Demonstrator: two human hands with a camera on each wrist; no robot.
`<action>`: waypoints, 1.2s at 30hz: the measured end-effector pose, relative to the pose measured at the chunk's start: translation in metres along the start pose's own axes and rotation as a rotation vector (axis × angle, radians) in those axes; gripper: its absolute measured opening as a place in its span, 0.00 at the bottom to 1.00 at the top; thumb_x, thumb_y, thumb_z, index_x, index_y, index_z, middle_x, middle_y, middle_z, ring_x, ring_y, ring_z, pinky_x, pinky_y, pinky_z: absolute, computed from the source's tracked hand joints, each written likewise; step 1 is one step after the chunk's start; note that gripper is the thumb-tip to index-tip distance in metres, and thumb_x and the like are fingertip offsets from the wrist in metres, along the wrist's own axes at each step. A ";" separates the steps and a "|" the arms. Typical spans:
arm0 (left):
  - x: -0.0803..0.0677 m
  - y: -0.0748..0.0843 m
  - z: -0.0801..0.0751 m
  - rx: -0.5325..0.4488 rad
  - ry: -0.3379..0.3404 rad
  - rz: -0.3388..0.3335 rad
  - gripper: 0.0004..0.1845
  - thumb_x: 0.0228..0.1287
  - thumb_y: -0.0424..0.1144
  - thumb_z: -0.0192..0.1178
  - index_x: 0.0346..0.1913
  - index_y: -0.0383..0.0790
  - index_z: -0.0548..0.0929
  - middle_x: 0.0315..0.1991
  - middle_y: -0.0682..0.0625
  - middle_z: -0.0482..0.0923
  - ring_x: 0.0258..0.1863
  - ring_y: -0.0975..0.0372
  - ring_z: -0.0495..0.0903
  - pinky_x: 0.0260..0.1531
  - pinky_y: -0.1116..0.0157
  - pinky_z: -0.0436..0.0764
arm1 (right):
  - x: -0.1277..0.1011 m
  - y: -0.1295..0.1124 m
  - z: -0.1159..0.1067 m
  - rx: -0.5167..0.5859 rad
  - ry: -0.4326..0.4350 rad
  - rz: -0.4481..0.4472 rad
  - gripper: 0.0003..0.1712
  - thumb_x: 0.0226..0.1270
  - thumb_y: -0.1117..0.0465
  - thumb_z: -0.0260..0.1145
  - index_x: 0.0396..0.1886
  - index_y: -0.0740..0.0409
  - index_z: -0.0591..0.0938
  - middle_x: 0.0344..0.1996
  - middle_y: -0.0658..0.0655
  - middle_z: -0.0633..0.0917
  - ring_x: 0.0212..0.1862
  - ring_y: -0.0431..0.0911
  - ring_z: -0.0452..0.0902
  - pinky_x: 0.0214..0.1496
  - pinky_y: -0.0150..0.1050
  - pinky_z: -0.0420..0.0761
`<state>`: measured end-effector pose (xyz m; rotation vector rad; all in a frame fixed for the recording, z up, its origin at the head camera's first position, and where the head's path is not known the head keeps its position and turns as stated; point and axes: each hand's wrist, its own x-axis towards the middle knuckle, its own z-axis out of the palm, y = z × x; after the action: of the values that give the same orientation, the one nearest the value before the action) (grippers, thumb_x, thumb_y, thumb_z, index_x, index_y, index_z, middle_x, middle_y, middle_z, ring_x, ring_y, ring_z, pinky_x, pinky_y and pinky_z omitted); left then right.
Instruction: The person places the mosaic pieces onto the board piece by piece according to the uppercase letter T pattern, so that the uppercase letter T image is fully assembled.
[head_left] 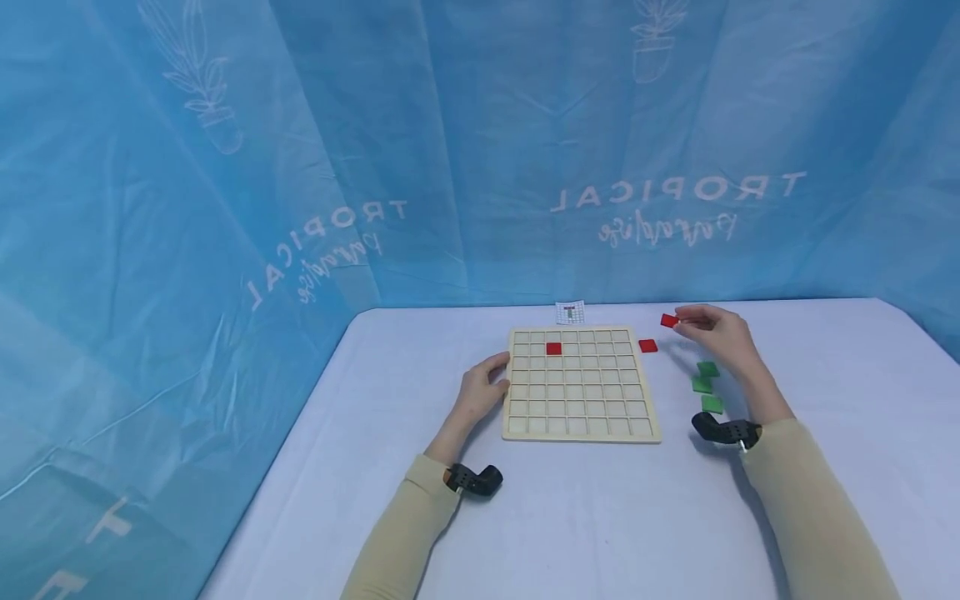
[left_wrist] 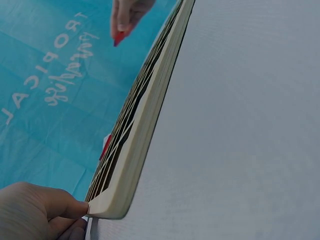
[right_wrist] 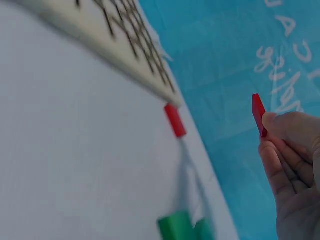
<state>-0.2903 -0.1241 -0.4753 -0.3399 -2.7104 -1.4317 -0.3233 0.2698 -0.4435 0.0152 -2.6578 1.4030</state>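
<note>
A pale wooden grid board point(head_left: 581, 440) lies on the white table, with one red square tile point(head_left: 553, 348) in a cell of its second row. My left hand point(head_left: 481, 392) pinches the board's left edge between thumb and fingers, as the left wrist view shows at the corner of the frame point(left_wrist: 107, 205). Above the table, right of the board, my right hand point(head_left: 718, 337) holds another red tile point(right_wrist: 258, 115) between thumb and fingertips. A third red tile point(head_left: 648, 346) lies by the board's upper right corner. Several green tiles point(head_left: 702, 384) lie below my right hand.
Behind the board's top edge lies a small printed grid card point(head_left: 570, 312) with a coloured pattern. A blue curtain point(head_left: 480, 167) with white lettering rises at the back and left of the white tabletop point(head_left: 570, 517).
</note>
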 end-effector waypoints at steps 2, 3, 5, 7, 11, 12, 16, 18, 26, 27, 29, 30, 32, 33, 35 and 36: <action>0.000 -0.001 -0.001 -0.002 0.001 0.001 0.26 0.61 0.26 0.55 0.64 0.34 0.70 0.63 0.43 0.70 0.64 0.56 0.67 0.63 0.66 0.67 | 0.003 -0.009 0.005 0.027 -0.004 -0.010 0.29 0.63 0.47 0.65 0.59 0.59 0.76 0.54 0.63 0.78 0.54 0.55 0.73 0.58 0.51 0.76; 0.000 -0.001 -0.001 -0.003 0.000 0.001 0.26 0.61 0.26 0.55 0.64 0.34 0.70 0.63 0.43 0.70 0.64 0.56 0.67 0.63 0.67 0.67 | 0.005 -0.013 0.008 0.036 -0.008 -0.026 0.29 0.63 0.47 0.65 0.59 0.59 0.76 0.54 0.63 0.78 0.54 0.55 0.74 0.57 0.50 0.76; -0.001 -0.001 -0.002 -0.002 0.000 0.005 0.26 0.61 0.26 0.55 0.64 0.33 0.70 0.63 0.43 0.70 0.64 0.56 0.67 0.63 0.67 0.67 | 0.007 -0.017 0.014 0.048 -0.017 -0.066 0.29 0.63 0.47 0.65 0.58 0.60 0.76 0.53 0.64 0.78 0.52 0.55 0.74 0.55 0.47 0.78; -0.001 -0.001 -0.002 0.001 0.000 0.005 0.26 0.61 0.26 0.55 0.64 0.33 0.70 0.63 0.43 0.70 0.64 0.56 0.67 0.62 0.67 0.67 | 0.009 -0.021 0.023 0.063 -0.021 -0.084 0.30 0.62 0.45 0.66 0.57 0.59 0.77 0.52 0.61 0.79 0.51 0.52 0.76 0.52 0.40 0.80; -0.002 -0.001 -0.001 0.009 0.003 0.000 0.26 0.61 0.26 0.55 0.64 0.34 0.70 0.62 0.43 0.70 0.64 0.56 0.67 0.62 0.67 0.67 | 0.012 -0.027 0.041 0.096 -0.045 -0.104 0.31 0.60 0.43 0.66 0.57 0.58 0.78 0.50 0.58 0.80 0.49 0.48 0.77 0.45 0.29 0.81; -0.002 -0.001 0.000 0.011 0.005 0.001 0.26 0.61 0.26 0.55 0.64 0.34 0.70 0.62 0.43 0.70 0.64 0.56 0.67 0.62 0.66 0.67 | 0.013 -0.030 0.045 0.105 -0.050 -0.105 0.30 0.60 0.44 0.66 0.57 0.58 0.78 0.50 0.58 0.81 0.49 0.48 0.77 0.45 0.29 0.81; 0.000 -0.002 0.001 0.023 0.009 -0.007 0.26 0.61 0.26 0.55 0.64 0.34 0.70 0.62 0.43 0.71 0.63 0.56 0.67 0.62 0.66 0.67 | 0.013 -0.045 0.061 0.136 -0.097 -0.132 0.26 0.63 0.51 0.66 0.57 0.60 0.77 0.50 0.61 0.80 0.49 0.51 0.77 0.47 0.40 0.82; 0.001 -0.001 0.001 0.021 0.008 -0.018 0.26 0.61 0.27 0.55 0.64 0.35 0.70 0.62 0.44 0.70 0.63 0.56 0.67 0.62 0.67 0.67 | 0.012 -0.052 0.068 0.153 -0.122 -0.164 0.24 0.64 0.55 0.66 0.57 0.61 0.77 0.50 0.62 0.80 0.49 0.52 0.77 0.48 0.43 0.81; 0.002 -0.001 0.000 0.021 0.007 -0.032 0.26 0.61 0.27 0.55 0.64 0.36 0.70 0.63 0.45 0.70 0.64 0.58 0.67 0.63 0.67 0.66 | 0.012 -0.070 0.097 0.200 -0.169 -0.226 0.21 0.64 0.60 0.66 0.55 0.64 0.78 0.47 0.62 0.82 0.46 0.50 0.79 0.46 0.37 0.82; 0.002 -0.001 0.001 0.019 0.008 -0.029 0.26 0.61 0.27 0.55 0.64 0.36 0.70 0.63 0.45 0.70 0.64 0.58 0.67 0.63 0.67 0.66 | 0.015 -0.067 0.102 0.201 -0.164 -0.222 0.21 0.63 0.59 0.66 0.54 0.63 0.79 0.47 0.61 0.82 0.45 0.49 0.79 0.45 0.36 0.82; 0.002 -0.002 0.001 0.016 0.009 -0.021 0.26 0.61 0.27 0.55 0.64 0.35 0.71 0.62 0.44 0.70 0.64 0.57 0.67 0.63 0.66 0.66 | 0.014 -0.066 0.107 0.206 -0.162 -0.208 0.21 0.63 0.60 0.67 0.54 0.64 0.79 0.46 0.61 0.82 0.46 0.51 0.79 0.46 0.38 0.82; 0.002 -0.002 0.002 0.015 0.010 -0.017 0.26 0.61 0.27 0.55 0.64 0.35 0.71 0.62 0.44 0.71 0.64 0.57 0.67 0.63 0.66 0.66 | 0.014 -0.065 0.110 0.209 -0.164 -0.204 0.21 0.62 0.61 0.67 0.54 0.64 0.79 0.46 0.62 0.82 0.46 0.51 0.79 0.46 0.38 0.82; 0.002 -0.002 0.002 0.015 0.011 -0.017 0.26 0.61 0.27 0.55 0.64 0.35 0.71 0.62 0.45 0.71 0.64 0.57 0.67 0.63 0.67 0.66 | 0.015 -0.061 0.115 0.205 -0.166 -0.196 0.21 0.62 0.61 0.67 0.53 0.64 0.79 0.46 0.61 0.82 0.45 0.50 0.80 0.46 0.35 0.81; 0.002 -0.002 0.002 0.014 0.012 -0.015 0.26 0.61 0.27 0.55 0.64 0.35 0.71 0.62 0.45 0.71 0.63 0.57 0.67 0.63 0.66 0.66 | 0.015 -0.059 0.117 0.201 -0.168 -0.192 0.21 0.62 0.61 0.67 0.53 0.64 0.79 0.46 0.61 0.82 0.45 0.50 0.80 0.46 0.34 0.81; 0.002 -0.001 0.001 0.015 0.012 -0.017 0.26 0.61 0.27 0.55 0.64 0.35 0.71 0.62 0.45 0.71 0.63 0.57 0.67 0.63 0.66 0.66 | 0.016 -0.055 0.121 0.195 -0.169 -0.189 0.20 0.63 0.62 0.67 0.53 0.64 0.79 0.47 0.61 0.83 0.45 0.49 0.80 0.46 0.32 0.81; 0.002 -0.001 0.001 0.018 0.015 -0.017 0.26 0.61 0.27 0.56 0.64 0.35 0.71 0.62 0.45 0.71 0.63 0.57 0.67 0.63 0.66 0.66 | 0.016 -0.053 0.123 0.190 -0.167 -0.189 0.20 0.63 0.62 0.67 0.53 0.63 0.79 0.47 0.61 0.83 0.45 0.49 0.80 0.46 0.32 0.81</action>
<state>-0.2922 -0.1234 -0.4759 -0.3047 -2.7195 -1.4073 -0.3491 0.1393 -0.4661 0.4084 -2.5552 1.6467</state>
